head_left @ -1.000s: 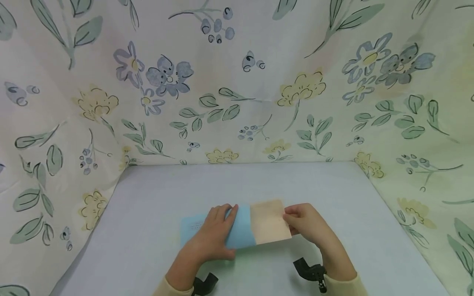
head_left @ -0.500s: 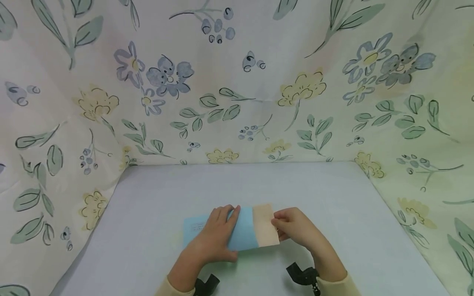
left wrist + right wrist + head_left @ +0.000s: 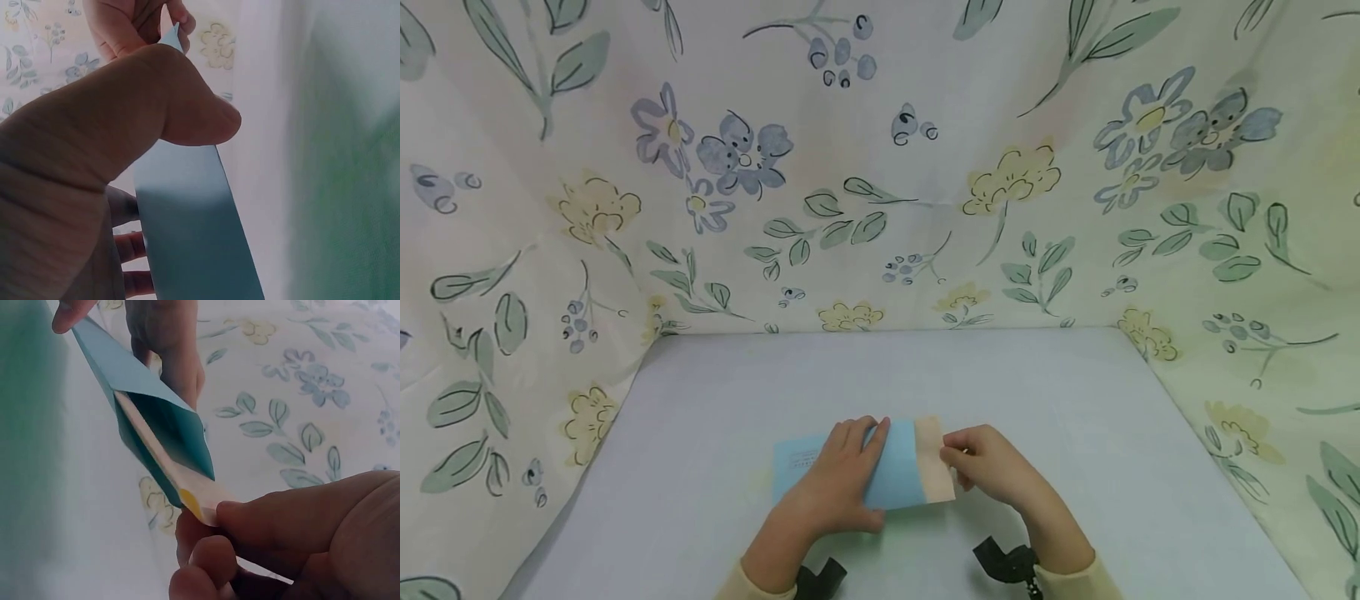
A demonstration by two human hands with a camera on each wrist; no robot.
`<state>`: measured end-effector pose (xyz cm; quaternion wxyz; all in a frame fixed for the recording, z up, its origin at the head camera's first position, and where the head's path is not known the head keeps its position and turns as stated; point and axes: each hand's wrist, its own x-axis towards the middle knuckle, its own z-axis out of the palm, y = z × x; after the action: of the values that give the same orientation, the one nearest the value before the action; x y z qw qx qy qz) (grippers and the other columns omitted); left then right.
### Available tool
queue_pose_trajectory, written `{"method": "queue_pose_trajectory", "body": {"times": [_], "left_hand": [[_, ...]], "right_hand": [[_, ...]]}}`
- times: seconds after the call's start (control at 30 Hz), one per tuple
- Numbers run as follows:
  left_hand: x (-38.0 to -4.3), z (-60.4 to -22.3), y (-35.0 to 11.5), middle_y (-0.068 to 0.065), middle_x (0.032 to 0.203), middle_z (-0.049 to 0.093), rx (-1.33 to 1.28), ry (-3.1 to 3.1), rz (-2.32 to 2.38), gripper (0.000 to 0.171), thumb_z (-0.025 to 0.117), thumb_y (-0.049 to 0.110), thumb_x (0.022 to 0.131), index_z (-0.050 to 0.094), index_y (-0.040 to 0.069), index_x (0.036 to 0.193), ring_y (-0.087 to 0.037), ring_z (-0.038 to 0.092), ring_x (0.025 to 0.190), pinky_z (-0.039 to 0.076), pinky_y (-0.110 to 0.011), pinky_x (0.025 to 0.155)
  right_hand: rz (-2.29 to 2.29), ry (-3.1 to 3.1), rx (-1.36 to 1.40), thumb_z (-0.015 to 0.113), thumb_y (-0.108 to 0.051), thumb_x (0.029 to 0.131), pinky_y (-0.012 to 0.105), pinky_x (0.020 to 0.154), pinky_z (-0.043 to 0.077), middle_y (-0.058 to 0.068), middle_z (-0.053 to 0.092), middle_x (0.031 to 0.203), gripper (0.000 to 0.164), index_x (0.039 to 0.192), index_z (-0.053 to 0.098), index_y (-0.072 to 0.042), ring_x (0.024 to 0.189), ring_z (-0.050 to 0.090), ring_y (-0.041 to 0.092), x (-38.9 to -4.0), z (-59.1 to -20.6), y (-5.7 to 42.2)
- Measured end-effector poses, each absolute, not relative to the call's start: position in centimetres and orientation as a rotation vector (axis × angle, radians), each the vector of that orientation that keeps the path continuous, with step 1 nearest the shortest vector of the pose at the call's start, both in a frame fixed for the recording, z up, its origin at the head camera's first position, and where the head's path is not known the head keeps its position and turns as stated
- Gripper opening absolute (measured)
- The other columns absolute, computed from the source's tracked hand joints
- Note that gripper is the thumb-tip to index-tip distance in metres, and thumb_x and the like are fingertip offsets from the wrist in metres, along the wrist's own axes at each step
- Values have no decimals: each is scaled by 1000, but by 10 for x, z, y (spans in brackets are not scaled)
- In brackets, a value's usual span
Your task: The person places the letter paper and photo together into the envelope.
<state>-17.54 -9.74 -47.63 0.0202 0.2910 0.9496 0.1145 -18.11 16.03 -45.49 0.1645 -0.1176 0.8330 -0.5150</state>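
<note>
A light blue paper envelope (image 3: 897, 467) with small print at its left end is held above the white table. My left hand (image 3: 829, 485) grips it across the middle, thumb on the near edge and fingers on the far edge. Out of its right end sticks a cream-coloured card (image 3: 929, 460), whose outer edge my right hand (image 3: 992, 467) pinches between thumb and fingers. In the right wrist view the envelope's mouth (image 3: 181, 434) gapes, and the card lies partly inside, with a yellow patch near the pinched end. The card's inner part is hidden.
A white table (image 3: 880, 367) spreads beneath the hands. Flower-patterned cloth (image 3: 865, 167) hangs behind it and along both sides. Black camera mounts (image 3: 1006, 560) sit on both wrists, close to the tabletop.
My right hand has moved left, and the cream card has slid further into the blue envelope, so a narrower strip shows. My left hand has kept its grip and shifted very slightly right.
</note>
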Motion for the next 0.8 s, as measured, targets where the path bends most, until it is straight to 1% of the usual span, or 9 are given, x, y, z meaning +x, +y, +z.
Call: {"method": "queue_pose_trajectory", "body": {"times": [0.07, 0.13, 0.2, 0.27, 0.33, 0.43, 0.57, 0.73, 0.8], "left_hand": [[-175, -476, -97, -14, 156, 33, 906, 2945, 358, 120, 86, 49, 68, 25, 6, 162, -31, 31, 139, 30, -47, 118], [-174, -477, -96, -13, 156, 33, 909, 2944, 360, 120, 86, 50, 68, 25, 6, 163, -31, 31, 139, 30, -47, 118], [-173, -476, -95, -13, 156, 33, 909, 2943, 362, 121, 85, 50, 68, 24, 7, 163, -30, 31, 138, 31, -47, 118], [-172, -476, -95, -13, 156, 33, 912, 2943, 364, 121, 86, 50, 68, 24, 7, 163, -30, 31, 138, 31, -47, 117], [-172, -476, -95, -12, 156, 32, 908, 2942, 366, 121, 86, 50, 69, 24, 7, 163, -30, 30, 138, 31, -47, 117], [-172, -476, -95, -12, 157, 32, 909, 2946, 354, 121, 86, 50, 69, 23, 7, 163, -30, 30, 138, 31, -46, 117], [-172, -476, -95, -12, 157, 32, 898, 2948, 330, 120, 85, 50, 69, 23, 8, 163, -29, 30, 138, 30, -46, 117], [-172, -477, -95, -13, 156, 32, 899, 2947, 322, 119, 85, 50, 70, 24, 7, 163, -30, 30, 138, 27, -47, 119], [-172, -477, -95, -14, 156, 33, 912, 2951, 321, 119, 86, 50, 70, 25, 6, 163, -31, 30, 139, 25, -49, 120]], "right_hand": [[-1442, 2401, -337, 62, -10, 100, 27, 52, 43, 2, 58, 62, 20, 110, 74, 4, 58, 55, 16, -180, -455, 159], [-1437, 2418, -340, 64, -9, 100, 26, 52, 40, 3, 59, 63, 20, 109, 75, 4, 59, 56, 16, -179, -455, 157], [-1459, 2426, -333, 66, -9, 99, 27, 54, 47, 2, 63, 69, 20, 110, 74, 5, 61, 59, 17, -178, -455, 155], [-1482, 2440, -311, 69, -10, 97, 30, 57, 52, 4, 66, 72, 19, 108, 75, 5, 62, 61, 17, -178, -455, 153], [-1501, 2453, -273, 72, -10, 95, 33, 58, 54, 6, 67, 73, 18, 106, 75, 4, 59, 60, 17, -177, -455, 150], [-1514, 2461, -213, 75, -11, 93, 34, 55, 53, 9, 67, 70, 16, 102, 75, 1, 55, 58, 16, -178, -455, 148], [-1532, 2456, -141, 77, -11, 91, 32, 53, 54, 10, 68, 71, 14, 98, 74, 0, 52, 57, 15, -179, -457, 146], [-1537, 2476, -63, 80, -12, 88, 32, 53, 55, 10, 69, 70, 12, 91, 75, -2, 52, 58, 15, -178, -459, 141], [-1522, 2500, -66, 79, -9, 88, 33, 54, 55, 8, 70, 74, 9, 92, 77, -2, 54, 59, 16, -176, -460, 139]]}}
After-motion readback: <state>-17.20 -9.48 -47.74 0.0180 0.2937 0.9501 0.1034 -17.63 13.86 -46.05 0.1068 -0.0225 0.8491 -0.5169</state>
